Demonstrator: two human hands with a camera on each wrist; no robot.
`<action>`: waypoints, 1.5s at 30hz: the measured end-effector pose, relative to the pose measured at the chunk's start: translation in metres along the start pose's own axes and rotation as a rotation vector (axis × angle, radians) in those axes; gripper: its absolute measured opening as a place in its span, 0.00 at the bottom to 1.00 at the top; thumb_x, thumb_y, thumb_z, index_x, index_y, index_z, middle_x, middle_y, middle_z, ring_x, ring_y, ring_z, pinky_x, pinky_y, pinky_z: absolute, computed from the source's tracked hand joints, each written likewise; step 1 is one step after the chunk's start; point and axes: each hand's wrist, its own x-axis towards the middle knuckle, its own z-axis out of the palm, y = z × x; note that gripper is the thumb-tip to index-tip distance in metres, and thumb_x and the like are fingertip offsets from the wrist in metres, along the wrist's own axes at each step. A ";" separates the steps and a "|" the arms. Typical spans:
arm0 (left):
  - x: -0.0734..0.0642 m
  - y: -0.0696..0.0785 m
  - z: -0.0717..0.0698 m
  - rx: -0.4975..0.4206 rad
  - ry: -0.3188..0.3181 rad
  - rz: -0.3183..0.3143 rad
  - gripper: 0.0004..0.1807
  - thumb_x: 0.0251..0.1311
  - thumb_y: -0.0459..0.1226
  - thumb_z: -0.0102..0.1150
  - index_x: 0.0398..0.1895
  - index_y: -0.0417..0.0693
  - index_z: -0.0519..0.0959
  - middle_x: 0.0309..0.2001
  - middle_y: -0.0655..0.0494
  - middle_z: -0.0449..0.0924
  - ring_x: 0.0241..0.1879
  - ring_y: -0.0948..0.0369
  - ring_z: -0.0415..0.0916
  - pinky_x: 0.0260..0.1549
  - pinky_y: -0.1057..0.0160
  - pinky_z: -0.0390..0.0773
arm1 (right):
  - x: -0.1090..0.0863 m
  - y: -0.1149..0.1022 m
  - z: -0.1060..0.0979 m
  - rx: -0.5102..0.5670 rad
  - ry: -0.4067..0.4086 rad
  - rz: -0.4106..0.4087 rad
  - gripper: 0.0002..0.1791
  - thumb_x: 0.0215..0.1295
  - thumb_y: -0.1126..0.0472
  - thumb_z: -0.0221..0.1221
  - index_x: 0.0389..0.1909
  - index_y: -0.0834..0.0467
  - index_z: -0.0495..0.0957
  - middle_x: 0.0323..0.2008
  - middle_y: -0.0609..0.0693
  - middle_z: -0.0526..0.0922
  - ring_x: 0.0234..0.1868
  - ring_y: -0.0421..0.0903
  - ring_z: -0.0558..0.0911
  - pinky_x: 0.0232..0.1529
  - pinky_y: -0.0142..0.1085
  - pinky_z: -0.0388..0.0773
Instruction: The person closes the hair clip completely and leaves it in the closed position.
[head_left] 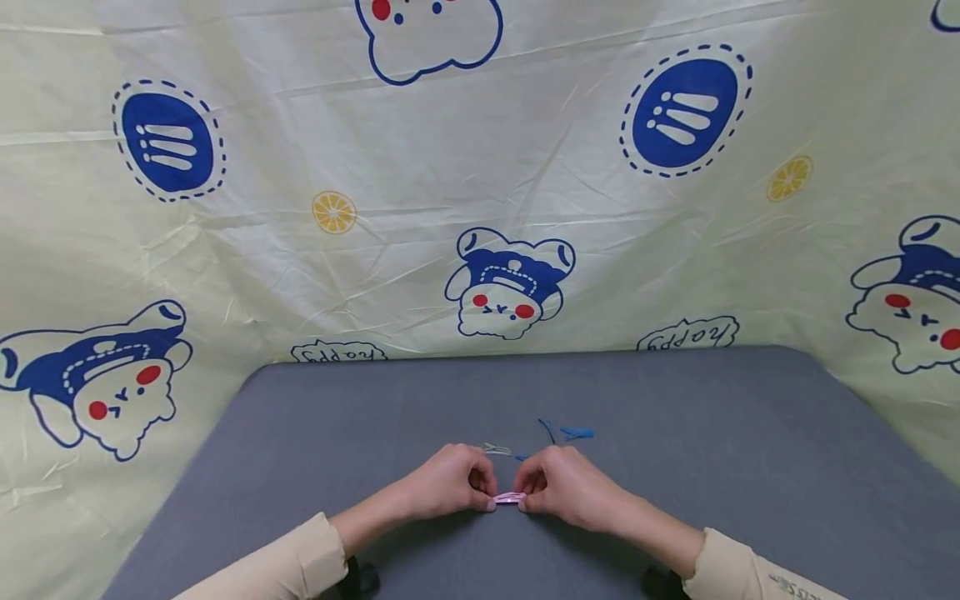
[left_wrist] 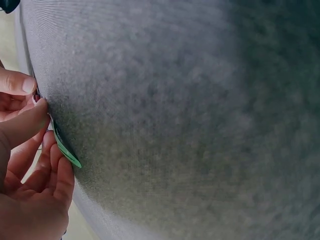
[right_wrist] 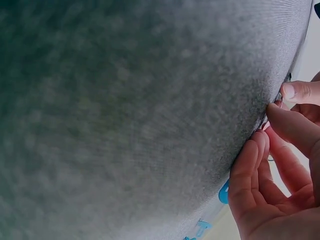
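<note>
A small pink hair clip (head_left: 509, 497) lies low over the grey table, spanning the gap between two hands. My left hand (head_left: 450, 482) pinches its left end between thumb and fingers. At its right end, my right hand (head_left: 572, 490) does the same. Fingers hide most of the clip in both wrist views. Just beyond the left fingers is a pale green hair clip (head_left: 497, 449), which looks brighter green (left_wrist: 67, 152) in the left wrist view. A blue clip (right_wrist: 224, 192) shows beside the right fingers in the right wrist view.
Past the right hand lie a blue clip (head_left: 577, 433) and a thin dark blue piece (head_left: 547, 430). Another small blue piece (head_left: 521, 457) is partly covered by the right hand. A printed cream cloth (head_left: 420, 275) hangs behind the grey table (head_left: 337, 417).
</note>
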 end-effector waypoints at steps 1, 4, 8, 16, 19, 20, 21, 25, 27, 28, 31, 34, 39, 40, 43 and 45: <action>0.000 0.000 0.000 0.000 0.000 0.000 0.08 0.49 0.31 0.74 0.23 0.50 0.83 0.25 0.66 0.75 0.27 0.73 0.69 0.28 0.72 0.71 | 0.000 0.000 0.000 0.001 -0.001 0.001 0.05 0.56 0.65 0.70 0.27 0.52 0.84 0.22 0.36 0.80 0.24 0.34 0.76 0.26 0.32 0.73; 0.001 -0.001 0.000 0.007 0.002 0.004 0.08 0.49 0.31 0.74 0.23 0.50 0.83 0.25 0.66 0.75 0.27 0.73 0.69 0.28 0.72 0.71 | 0.000 0.001 -0.001 0.013 -0.006 0.008 0.05 0.56 0.65 0.70 0.28 0.52 0.84 0.22 0.37 0.80 0.24 0.34 0.77 0.26 0.32 0.74; 0.000 -0.003 -0.001 0.003 0.001 0.009 0.08 0.48 0.31 0.75 0.26 0.49 0.83 0.26 0.66 0.75 0.27 0.72 0.70 0.29 0.72 0.72 | -0.001 0.001 -0.001 0.033 -0.013 0.014 0.05 0.56 0.66 0.69 0.30 0.53 0.84 0.23 0.37 0.80 0.25 0.35 0.78 0.27 0.32 0.74; -0.006 -0.004 -0.006 -0.056 0.041 -0.007 0.06 0.50 0.29 0.73 0.29 0.47 0.84 0.25 0.67 0.78 0.26 0.72 0.74 0.29 0.70 0.75 | -0.005 -0.001 -0.005 0.053 0.032 0.012 0.05 0.59 0.66 0.67 0.36 0.56 0.84 0.28 0.39 0.81 0.29 0.36 0.78 0.30 0.32 0.75; -0.006 -0.003 -0.011 -0.052 0.068 -0.019 0.06 0.52 0.29 0.72 0.29 0.46 0.84 0.24 0.67 0.78 0.25 0.71 0.74 0.28 0.69 0.75 | -0.004 -0.004 -0.010 0.073 0.031 0.015 0.06 0.61 0.63 0.66 0.39 0.57 0.84 0.31 0.40 0.81 0.32 0.38 0.79 0.33 0.33 0.76; -0.006 -0.003 -0.013 -0.046 0.077 -0.021 0.05 0.52 0.29 0.72 0.30 0.46 0.84 0.24 0.67 0.78 0.25 0.70 0.74 0.28 0.69 0.75 | -0.003 -0.005 -0.012 0.075 0.029 0.016 0.07 0.62 0.62 0.66 0.40 0.57 0.84 0.32 0.40 0.81 0.33 0.39 0.79 0.35 0.34 0.77; -0.006 -0.003 -0.015 -0.039 0.085 -0.023 0.05 0.52 0.29 0.71 0.30 0.46 0.84 0.25 0.67 0.78 0.25 0.70 0.74 0.28 0.69 0.75 | -0.002 -0.006 -0.014 0.074 0.025 0.015 0.08 0.63 0.61 0.66 0.42 0.57 0.84 0.33 0.39 0.81 0.34 0.39 0.78 0.36 0.35 0.77; -0.002 -0.004 -0.023 -0.014 0.126 -0.027 0.05 0.54 0.28 0.69 0.33 0.44 0.84 0.26 0.65 0.78 0.27 0.66 0.74 0.28 0.67 0.75 | 0.005 -0.007 -0.020 0.039 0.035 0.004 0.10 0.63 0.59 0.67 0.44 0.56 0.84 0.34 0.37 0.81 0.36 0.39 0.78 0.42 0.38 0.78; 0.000 -0.005 -0.026 -0.010 0.145 -0.031 0.06 0.54 0.28 0.69 0.34 0.43 0.84 0.27 0.64 0.79 0.28 0.65 0.74 0.29 0.66 0.75 | 0.009 -0.006 -0.022 0.019 0.043 -0.006 0.10 0.63 0.60 0.66 0.44 0.56 0.84 0.34 0.37 0.80 0.36 0.39 0.78 0.43 0.40 0.78; 0.001 -0.006 -0.027 -0.009 0.154 -0.034 0.06 0.54 0.28 0.69 0.35 0.43 0.84 0.28 0.64 0.79 0.28 0.64 0.75 0.29 0.66 0.76 | 0.012 -0.005 -0.022 0.010 0.046 -0.013 0.09 0.63 0.60 0.66 0.44 0.56 0.84 0.34 0.37 0.80 0.36 0.39 0.78 0.42 0.40 0.78; 0.005 -0.010 -0.029 0.000 0.173 -0.044 0.07 0.55 0.29 0.69 0.37 0.41 0.84 0.29 0.63 0.79 0.29 0.65 0.75 0.30 0.66 0.76 | 0.018 -0.003 -0.023 -0.032 0.045 -0.034 0.09 0.64 0.62 0.65 0.44 0.56 0.84 0.33 0.37 0.79 0.36 0.38 0.77 0.41 0.38 0.78; 0.008 -0.015 -0.030 0.009 0.178 -0.062 0.08 0.54 0.29 0.70 0.38 0.41 0.84 0.28 0.63 0.80 0.29 0.66 0.75 0.30 0.66 0.76 | 0.025 0.001 -0.023 -0.071 0.044 -0.058 0.09 0.63 0.64 0.66 0.44 0.56 0.84 0.33 0.37 0.79 0.35 0.38 0.77 0.38 0.35 0.77; 0.013 -0.025 -0.033 0.001 0.154 -0.082 0.09 0.53 0.29 0.71 0.37 0.40 0.84 0.28 0.62 0.80 0.29 0.66 0.75 0.29 0.66 0.76 | 0.036 0.005 -0.024 -0.126 0.032 -0.087 0.10 0.62 0.65 0.66 0.44 0.57 0.84 0.34 0.40 0.80 0.35 0.38 0.77 0.38 0.35 0.76; 0.013 -0.027 -0.033 -0.002 0.145 -0.084 0.09 0.53 0.29 0.71 0.37 0.40 0.84 0.29 0.62 0.80 0.29 0.66 0.75 0.30 0.66 0.76 | 0.038 0.006 -0.024 -0.136 0.027 -0.088 0.10 0.63 0.65 0.66 0.45 0.57 0.84 0.34 0.41 0.80 0.35 0.38 0.77 0.38 0.35 0.76; 0.015 -0.033 -0.034 -0.018 0.120 -0.101 0.08 0.53 0.30 0.71 0.37 0.40 0.84 0.28 0.62 0.80 0.29 0.66 0.75 0.29 0.67 0.76 | 0.042 0.010 -0.023 -0.144 0.010 -0.093 0.10 0.62 0.65 0.66 0.45 0.58 0.84 0.36 0.43 0.81 0.36 0.38 0.77 0.39 0.35 0.77; 0.017 -0.036 -0.035 -0.037 0.108 -0.109 0.08 0.53 0.29 0.71 0.37 0.40 0.84 0.28 0.62 0.80 0.28 0.66 0.75 0.27 0.67 0.76 | 0.044 0.012 -0.022 -0.142 -0.003 -0.084 0.10 0.62 0.65 0.66 0.45 0.58 0.84 0.36 0.42 0.82 0.35 0.37 0.78 0.39 0.35 0.77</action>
